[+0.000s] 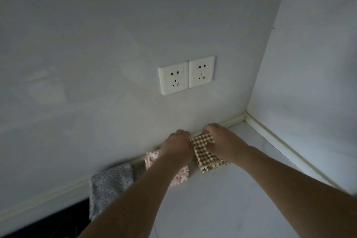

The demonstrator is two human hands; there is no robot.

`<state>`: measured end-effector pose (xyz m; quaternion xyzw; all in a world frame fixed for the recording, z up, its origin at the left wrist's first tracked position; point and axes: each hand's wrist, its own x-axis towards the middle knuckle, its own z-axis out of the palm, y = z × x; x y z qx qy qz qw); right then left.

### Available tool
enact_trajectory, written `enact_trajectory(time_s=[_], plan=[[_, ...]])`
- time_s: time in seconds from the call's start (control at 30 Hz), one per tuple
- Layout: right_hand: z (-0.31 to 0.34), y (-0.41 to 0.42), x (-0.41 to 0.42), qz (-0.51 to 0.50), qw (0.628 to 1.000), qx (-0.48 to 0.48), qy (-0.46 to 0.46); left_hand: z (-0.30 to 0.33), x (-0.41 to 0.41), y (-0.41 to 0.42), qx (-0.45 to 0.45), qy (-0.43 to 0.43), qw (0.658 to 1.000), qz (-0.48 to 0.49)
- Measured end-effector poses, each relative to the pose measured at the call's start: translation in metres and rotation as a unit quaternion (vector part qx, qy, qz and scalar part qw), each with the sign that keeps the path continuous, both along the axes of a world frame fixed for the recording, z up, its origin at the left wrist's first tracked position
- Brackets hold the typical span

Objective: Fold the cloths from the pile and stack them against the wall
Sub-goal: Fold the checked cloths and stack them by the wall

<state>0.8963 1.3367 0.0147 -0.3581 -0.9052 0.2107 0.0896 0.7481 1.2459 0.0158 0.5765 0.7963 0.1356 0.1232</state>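
two hands meet at the back edge of the white counter (241, 189), against the wall (96, 44). the left hand (176, 146) and right hand (220, 141) each grip, with curled fingers, the brown checked cloth (207, 157), folded and lying at the wall. a pink floral cloth (152, 157) lies just left, under the left forearm; a grey dotted cloth (110, 183) lies further left. two sockets (186, 75) sit on the wall above
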Motion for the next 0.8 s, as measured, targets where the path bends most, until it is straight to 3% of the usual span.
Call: enact_trajectory(time_s=[0.33,0.8], plan=[[0.052,-0.119,-0.055,-0.009,0.997,-0.021,0.076,0.065,-0.073,-0.132,0.078,0.043,0.995,0.049],[0.148,-0.405,-0.212,0.046,0.993,-0.023,0.102,0.149,-0.227,-0.437,0.118,0.072,0.982,0.126]])
